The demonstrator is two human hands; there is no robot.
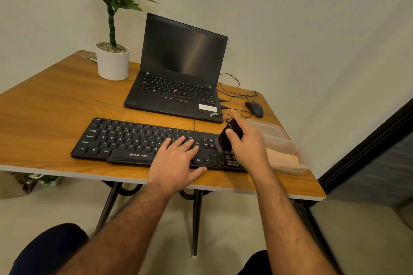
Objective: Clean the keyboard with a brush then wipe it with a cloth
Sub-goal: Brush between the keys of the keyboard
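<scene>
Head view. The keyboard [143, 143] lies flat on the worktop [55, 105], near its front edge, long side running left to right, cable leading back toward the laptop [178, 78].

My left hand [176, 163] rests palm down on the right-centre keys, fingers [178, 142] straight and slightly spread, thumb lying along the keyboard's front edge. It holds nothing.

My right hand [248, 140] is over the keyboard's right end, fingers curled round the black brush [228, 138]. The brush is tilted: upper end points away toward the mouse [254, 109], bristle end points down and left, at the keys between the main block and the number pad. Whether the bristles touch the keys I cannot tell; that area is motion-blurred.

A clear plastic box [277, 138] sits just right of the keyboard, partly behind my right hand. Something pale orange [283, 158] lies in it, possibly the cloth; too blurred to confirm.

Potted plant [112, 60] stands at the far left corner, well apart from both hands.
</scene>
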